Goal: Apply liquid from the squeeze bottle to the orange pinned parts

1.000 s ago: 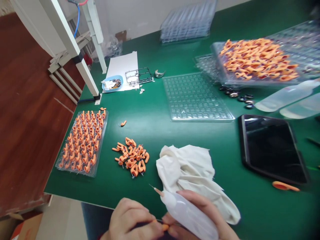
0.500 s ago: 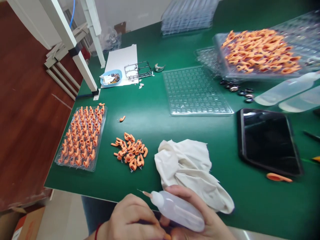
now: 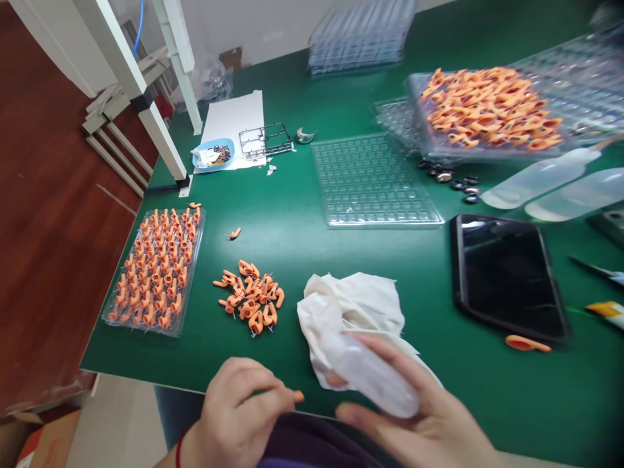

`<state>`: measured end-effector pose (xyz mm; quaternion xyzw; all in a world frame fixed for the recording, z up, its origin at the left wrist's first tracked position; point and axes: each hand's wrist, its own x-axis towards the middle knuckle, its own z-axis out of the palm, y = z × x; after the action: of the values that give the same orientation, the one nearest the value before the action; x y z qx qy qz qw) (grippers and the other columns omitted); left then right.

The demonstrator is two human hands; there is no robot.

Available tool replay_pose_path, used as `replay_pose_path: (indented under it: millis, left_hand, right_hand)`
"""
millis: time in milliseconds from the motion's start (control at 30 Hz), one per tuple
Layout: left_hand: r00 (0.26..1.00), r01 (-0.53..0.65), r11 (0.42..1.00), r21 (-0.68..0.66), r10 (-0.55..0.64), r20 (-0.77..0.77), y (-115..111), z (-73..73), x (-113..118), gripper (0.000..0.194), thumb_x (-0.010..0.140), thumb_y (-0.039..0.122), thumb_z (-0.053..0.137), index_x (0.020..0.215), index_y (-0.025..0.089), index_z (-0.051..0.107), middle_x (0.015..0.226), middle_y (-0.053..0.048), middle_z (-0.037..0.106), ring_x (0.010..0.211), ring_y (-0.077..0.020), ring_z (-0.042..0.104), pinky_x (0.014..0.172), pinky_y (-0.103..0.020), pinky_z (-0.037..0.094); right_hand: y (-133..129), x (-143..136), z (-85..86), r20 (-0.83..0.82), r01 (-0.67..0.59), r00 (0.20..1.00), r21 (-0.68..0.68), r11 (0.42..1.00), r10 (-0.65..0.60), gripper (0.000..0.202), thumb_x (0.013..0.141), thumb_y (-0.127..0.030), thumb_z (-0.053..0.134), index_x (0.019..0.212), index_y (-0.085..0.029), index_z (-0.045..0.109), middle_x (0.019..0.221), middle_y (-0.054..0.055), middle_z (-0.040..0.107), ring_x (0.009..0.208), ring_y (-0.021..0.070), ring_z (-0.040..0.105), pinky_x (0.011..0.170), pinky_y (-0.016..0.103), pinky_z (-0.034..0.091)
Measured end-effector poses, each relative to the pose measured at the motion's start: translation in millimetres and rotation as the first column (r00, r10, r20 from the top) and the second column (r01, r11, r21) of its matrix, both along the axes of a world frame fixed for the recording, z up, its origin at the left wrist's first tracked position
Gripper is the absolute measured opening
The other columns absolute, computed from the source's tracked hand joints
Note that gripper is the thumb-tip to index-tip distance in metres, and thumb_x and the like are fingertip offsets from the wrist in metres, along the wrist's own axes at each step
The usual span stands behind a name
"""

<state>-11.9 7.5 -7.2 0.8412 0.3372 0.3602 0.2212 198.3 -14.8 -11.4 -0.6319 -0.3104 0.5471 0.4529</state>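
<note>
Near the table's front edge, my left hand (image 3: 246,409) is closed on a small orange plastic part (image 3: 298,396); only its tip shows past the fingers. My right hand (image 3: 414,416) holds a translucent squeeze bottle (image 3: 373,377), tilted and blurred by motion, over a crumpled white cloth (image 3: 363,302). The bottle's thin tip cannot be made out against the cloth. Ahead of my left hand lies a loose pile of orange parts (image 3: 251,296), several with thin pins sticking out. A single orange part (image 3: 234,233) sits beyond the pile.
At left stands a clear tray (image 3: 182,312) filled with upright orange parts. Farther back are a flat clear tray (image 3: 375,182), a heaped pile of orange parts (image 3: 492,107) and a blue dish (image 3: 229,142). To the right lie a black phone (image 3: 507,273) and two more bottles (image 3: 541,179).
My hands have moved apart. The right one has carried the bottle rightward, away from the left, which keeps the orange part. The view has shifted slightly.
</note>
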Motion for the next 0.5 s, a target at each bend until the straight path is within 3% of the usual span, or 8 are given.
replay_pose_path:
  millis: [67, 133, 367, 500]
  left_hand:
    - [0.996, -0.084, 0.995, 0.045, 0.085, -0.033, 4, -1.8, 0, 0.024, 0.089, 0.0, 0.062, 0.108, 0.014, 0.066, 0.091, -0.007, 0.07, 0.086, -0.0174, 0.062, 0.076, -0.029, 0.054]
    - [0.991, -0.112, 0.99, 0.083, 0.118, -0.063, 6, -4.6, 1, 0.025, 0.087, -0.001, 0.062, 0.108, 0.014, 0.065, 0.09, -0.006, 0.07, 0.085, -0.0176, 0.061, 0.075, -0.03, 0.054]
    - [0.979, -0.1, 0.975, 0.196, 0.132, -0.158, 6, -13.7, 8, 0.019, 0.091, 0.002, 0.06, 0.107, 0.01, 0.066, 0.089, -0.008, 0.07, 0.085, -0.0191, 0.061, 0.074, -0.032, 0.053]
    - [0.977, -0.07, 0.968, 0.243, 0.116, -0.178, 6, -15.0, 14, 0.017, 0.094, 0.004, 0.056, 0.106, 0.008, 0.066, 0.088, -0.008, 0.071, 0.084, -0.0194, 0.061, 0.073, -0.032, 0.052]
  right_hand:
    - [10, 6, -8.1, 0.289, 0.041, 0.953, 0.166, 0.985, -0.089, 0.035, 0.07, -0.039, 0.077, 0.102, -0.027, 0.068, 0.093, 0.003, 0.075, 0.084, 0.0245, 0.073, 0.071, 0.029, 0.059]
    - [18, 6, -18.1, 0.397, 0.009, 0.911, 0.248, 0.969, -0.109, 0.031, 0.072, -0.041, 0.075, 0.098, -0.026, 0.068, 0.095, 0.004, 0.075, 0.083, 0.0258, 0.073, 0.071, 0.031, 0.06]
    - [19, -7, -37.2, 0.409, -0.045, 0.909, 0.28, 0.959, -0.077, 0.035, 0.074, -0.039, 0.073, 0.105, -0.024, 0.067, 0.109, 0.008, 0.072, 0.106, 0.0329, 0.066, 0.092, 0.047, 0.053]
    - [14, -4, -34.5, 0.318, -0.026, 0.947, 0.215, 0.976, -0.045, 0.038, 0.075, -0.043, 0.076, 0.105, -0.024, 0.064, 0.097, 0.006, 0.075, 0.087, 0.0287, 0.073, 0.076, 0.038, 0.062]
